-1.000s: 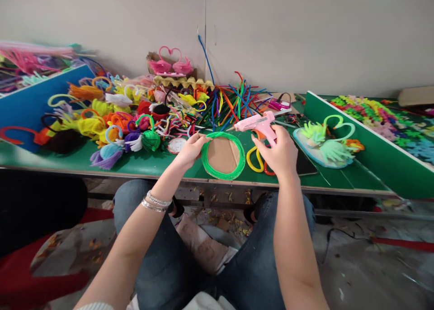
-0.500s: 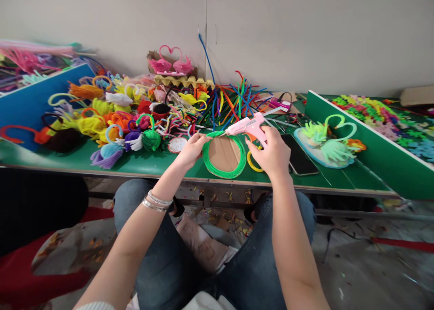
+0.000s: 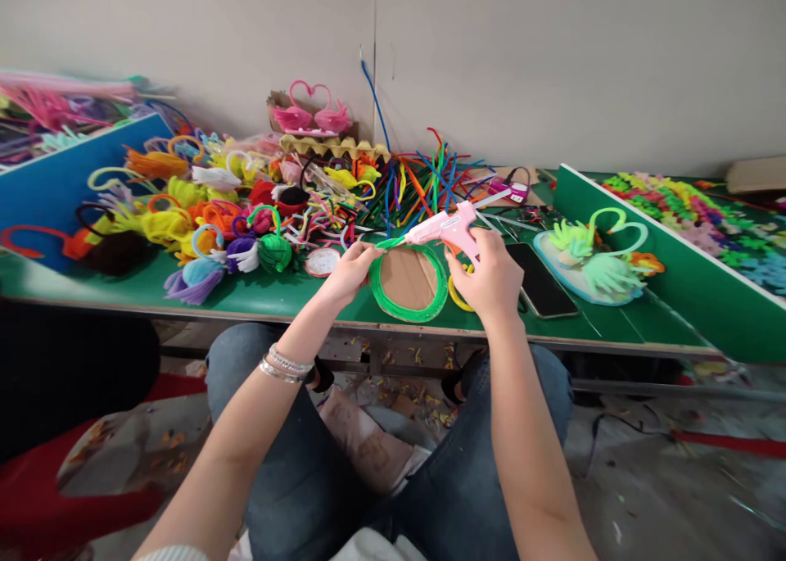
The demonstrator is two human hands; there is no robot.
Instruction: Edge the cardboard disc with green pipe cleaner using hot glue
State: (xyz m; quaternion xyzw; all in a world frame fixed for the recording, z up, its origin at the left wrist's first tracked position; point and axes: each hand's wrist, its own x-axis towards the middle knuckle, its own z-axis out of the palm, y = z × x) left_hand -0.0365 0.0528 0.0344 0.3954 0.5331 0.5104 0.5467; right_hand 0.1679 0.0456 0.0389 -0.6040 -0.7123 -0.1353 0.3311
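My right hand (image 3: 493,276) is closed around the handle of a pink glue gun (image 3: 443,227), with a pale glue stick jutting from its rear. The gun's nozzle points left, at the upper rim of a round cardboard disc (image 3: 405,276). Green pipe cleaner (image 3: 440,292) lines the disc's edge in a ring. My left hand (image 3: 354,270) grips the disc at its upper left, fingers pressed on the green edge. Whether the nozzle touches the pipe cleaner I cannot tell. Behind the gun, a yellow ring (image 3: 459,292) shows in part on the table.
A black phone (image 3: 540,281) lies right of my right hand, beside a pale green swan pair (image 3: 605,266) on a base. Many fluffy swans (image 3: 196,225) crowd the left. Loose pipe cleaners (image 3: 423,186) pile up behind. A green divider (image 3: 663,258) stands at the right.
The glue gun's nozzle has shifted slightly left along the disc's upper rim, with my right hand moving along. My left hand keeps its hold on the disc.
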